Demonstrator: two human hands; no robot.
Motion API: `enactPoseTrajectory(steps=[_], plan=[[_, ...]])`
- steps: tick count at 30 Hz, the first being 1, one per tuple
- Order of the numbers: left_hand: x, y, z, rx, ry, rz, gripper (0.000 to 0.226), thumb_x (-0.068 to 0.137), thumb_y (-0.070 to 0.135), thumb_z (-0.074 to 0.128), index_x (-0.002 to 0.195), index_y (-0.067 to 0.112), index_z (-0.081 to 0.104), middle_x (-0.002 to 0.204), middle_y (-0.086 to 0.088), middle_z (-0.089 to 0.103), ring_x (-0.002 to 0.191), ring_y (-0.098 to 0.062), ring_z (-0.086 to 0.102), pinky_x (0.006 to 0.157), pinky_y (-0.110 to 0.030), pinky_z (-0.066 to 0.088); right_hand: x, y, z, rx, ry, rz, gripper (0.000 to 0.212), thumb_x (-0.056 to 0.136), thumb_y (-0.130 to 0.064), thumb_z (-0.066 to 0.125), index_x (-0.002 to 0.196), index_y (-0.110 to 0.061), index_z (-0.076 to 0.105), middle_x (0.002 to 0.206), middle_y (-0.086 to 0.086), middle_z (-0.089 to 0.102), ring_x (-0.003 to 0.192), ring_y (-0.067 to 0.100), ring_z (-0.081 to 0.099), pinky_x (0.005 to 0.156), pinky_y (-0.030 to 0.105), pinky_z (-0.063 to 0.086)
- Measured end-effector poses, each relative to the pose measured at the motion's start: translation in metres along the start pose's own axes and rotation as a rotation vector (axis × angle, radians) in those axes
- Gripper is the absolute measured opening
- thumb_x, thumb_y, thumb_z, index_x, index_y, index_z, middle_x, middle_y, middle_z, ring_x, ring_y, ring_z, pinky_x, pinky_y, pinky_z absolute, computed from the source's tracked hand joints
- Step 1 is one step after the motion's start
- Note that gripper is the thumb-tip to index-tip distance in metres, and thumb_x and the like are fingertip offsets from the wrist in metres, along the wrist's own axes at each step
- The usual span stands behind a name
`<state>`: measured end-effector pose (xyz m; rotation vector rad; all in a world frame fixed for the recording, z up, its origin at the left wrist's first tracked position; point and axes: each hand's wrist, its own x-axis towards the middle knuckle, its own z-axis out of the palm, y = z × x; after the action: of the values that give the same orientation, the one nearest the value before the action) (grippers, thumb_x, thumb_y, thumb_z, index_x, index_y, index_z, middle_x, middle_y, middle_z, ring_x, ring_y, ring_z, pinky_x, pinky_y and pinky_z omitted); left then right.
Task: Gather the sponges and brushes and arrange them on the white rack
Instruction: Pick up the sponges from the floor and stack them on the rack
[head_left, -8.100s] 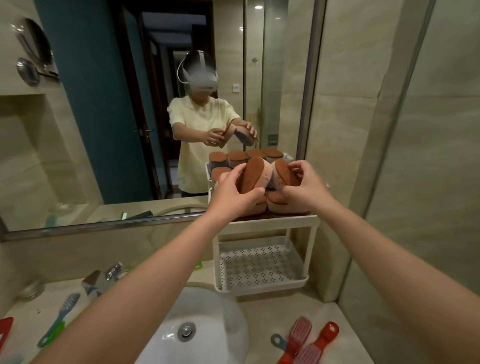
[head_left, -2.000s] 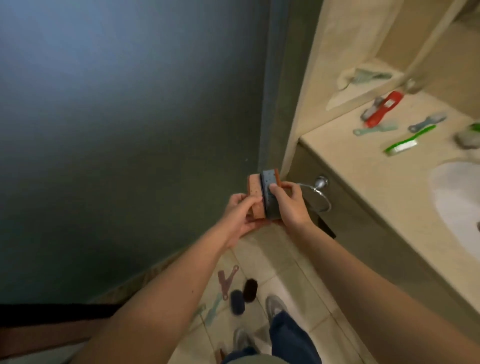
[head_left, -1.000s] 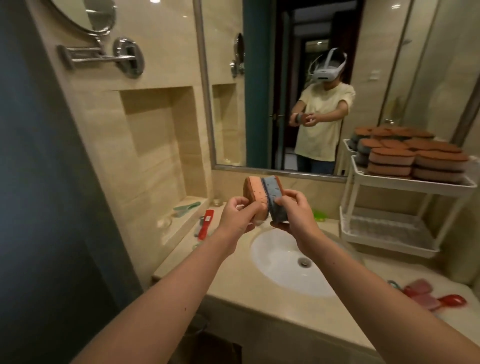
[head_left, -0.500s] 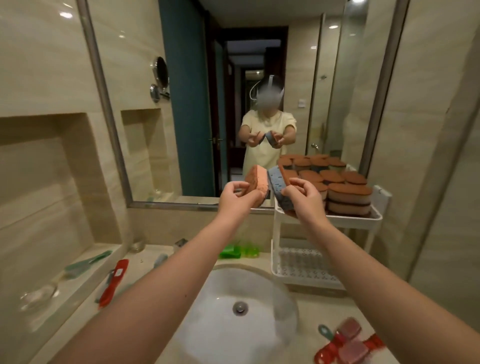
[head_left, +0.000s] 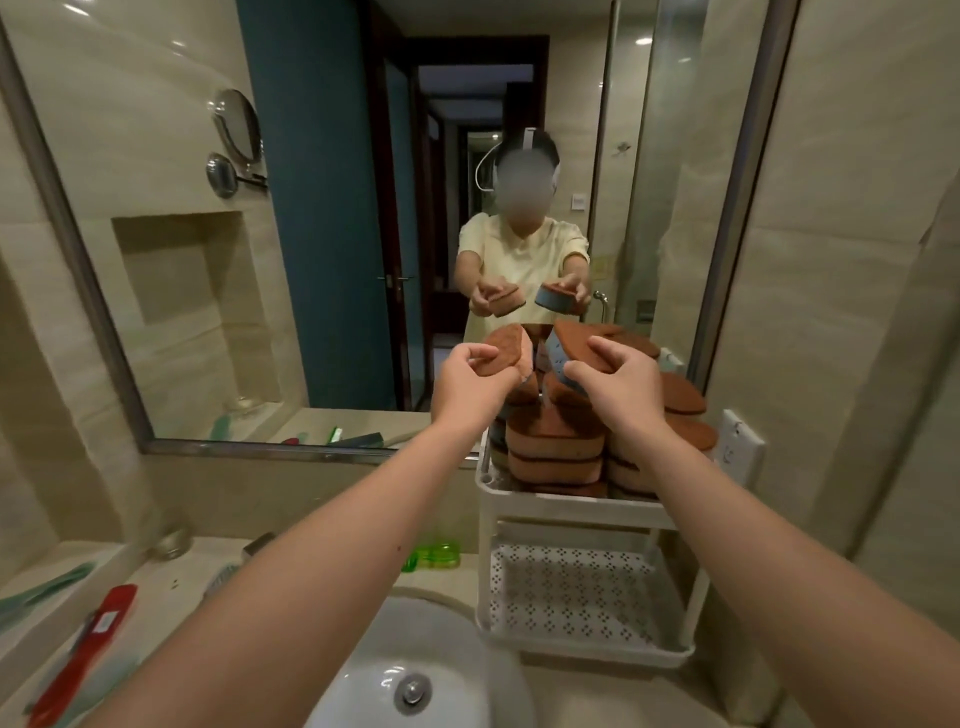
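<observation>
My left hand (head_left: 470, 382) grips an orange sponge (head_left: 511, 351) with a brown scouring face. My right hand (head_left: 621, 384) grips a blue sponge (head_left: 563, 356) with a brown face. Both sponges are held apart, above the top shelf of the white rack (head_left: 571, 506), where several brown-topped sponges (head_left: 556, 449) lie stacked. The rack's perforated lower shelf (head_left: 571, 592) holds nothing. A red brush (head_left: 85, 649) and a green brush (head_left: 44, 587) lie on the counter at the left.
A white basin (head_left: 415, 670) with a drain sits below my arms. A wide wall mirror (head_left: 322, 218) runs behind the rack. Green clips (head_left: 436, 555) lie left of the rack. A wall socket (head_left: 737, 457) is to the right of the rack.
I have turned from the floor to face the rack. My hands moved forward over the top shelf and the two sponges, held together before, are now apart.
</observation>
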<state>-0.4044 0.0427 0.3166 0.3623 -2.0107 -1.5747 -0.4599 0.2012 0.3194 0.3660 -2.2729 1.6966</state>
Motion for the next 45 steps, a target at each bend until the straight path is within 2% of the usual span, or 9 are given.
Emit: enactPoseTrajectory(steps=[10,18,26,31,34,36,39,41,45], plan=[[0.037,-0.020,0.029,0.343,0.007,0.056,0.031,0.067,0.040,0.073,0.093,0.039,0.056,0.105,0.009,0.063,0.091,-0.013,0.061,0.069,-0.029,0.051,0.034,0.022,0.023,-0.471,0.042,0.026,0.060,0.071,-0.060,0.070,0.127,-0.037,0.062,0.131,-0.005,0.062,0.126,0.026,0.049,0.106,0.043,0.032],[0.039,-0.024,0.041,0.436,0.042,0.134,0.035,0.068,0.048,0.076,0.094,0.035,0.057,0.107,0.008,0.049,0.095,-0.016,0.059,0.082,-0.036,0.054,0.042,0.029,0.027,-0.562,0.049,0.027,0.061,0.072,-0.063,0.069,0.126,-0.036,0.063,0.129,-0.004,0.062,0.125,0.027,0.049,0.103,0.043,0.030],[0.035,-0.031,0.036,0.379,0.002,0.109,0.025,0.077,0.039,0.070,0.099,0.032,0.059,0.115,0.007,0.040,0.100,-0.013,0.054,0.085,-0.032,0.050,0.043,0.027,0.026,-0.606,-0.107,0.056,0.053,0.086,-0.056,0.046,0.136,-0.040,0.052,0.137,-0.003,0.057,0.131,0.030,0.042,0.107,0.047,0.024],[0.024,-0.022,0.020,0.249,-0.004,0.106,0.025,0.088,0.026,0.059,0.112,0.029,0.056,0.126,0.002,0.042,0.097,-0.011,0.055,0.084,-0.030,0.047,0.032,0.016,0.025,-0.563,-0.157,0.056,0.057,0.089,-0.051,0.045,0.144,-0.040,0.040,0.157,0.003,0.031,0.143,0.032,0.025,0.115,0.055,0.011],[0.014,-0.019,0.006,0.140,0.027,0.088,0.022,0.090,0.021,0.057,0.109,0.031,0.054,0.125,0.003,0.046,0.091,-0.003,0.053,0.079,-0.025,0.042,0.014,0.004,0.028,-0.397,-0.088,-0.114,0.051,0.089,-0.038,0.050,0.140,-0.035,0.047,0.155,0.000,0.035,0.143,0.025,0.027,0.118,0.050,0.015],[0.004,-0.021,-0.005,0.061,0.072,0.082,0.022,0.090,0.017,0.056,0.108,0.030,0.056,0.123,0.004,0.052,0.089,0.000,0.053,0.080,-0.026,0.043,-0.003,-0.005,0.034,-0.208,-0.087,-0.233,0.047,0.087,-0.027,0.053,0.134,-0.030,0.055,0.144,-0.003,0.049,0.135,0.020,0.040,0.112,0.044,0.032],[-0.016,-0.027,-0.024,-0.075,0.148,0.053,0.020,0.091,0.014,0.054,0.106,0.027,0.057,0.111,0.003,0.060,0.098,-0.013,0.060,0.090,-0.037,0.052,-0.030,-0.017,0.049,-0.014,-0.154,-0.261,0.045,0.086,-0.020,0.055,0.130,-0.026,0.057,0.127,-0.008,0.058,0.110,0.010,0.055,0.093,0.033,0.048],[-0.028,-0.034,-0.040,-0.148,0.205,0.027,0.017,0.092,0.013,0.053,0.103,0.026,0.058,0.106,0.002,0.063,0.098,-0.017,0.063,0.090,-0.040,0.054,-0.048,-0.024,0.065,0.075,-0.211,-0.255,0.045,0.087,-0.018,0.056,0.131,-0.025,0.055,0.114,-0.013,0.061,0.096,0.002,0.058,0.082,0.025,0.049],[-0.052,-0.053,-0.083,-0.222,0.339,-0.003,0.016,0.093,0.012,0.054,0.095,0.027,0.059,0.098,0.000,0.066,0.075,-0.009,0.064,0.079,-0.033,0.055,-0.083,-0.033,0.102,0.137,-0.346,-0.257,0.043,0.085,-0.016,0.059,0.127,-0.024,0.056,0.102,-0.014,0.064,0.090,0.000,0.059,0.074,0.018,0.044]])
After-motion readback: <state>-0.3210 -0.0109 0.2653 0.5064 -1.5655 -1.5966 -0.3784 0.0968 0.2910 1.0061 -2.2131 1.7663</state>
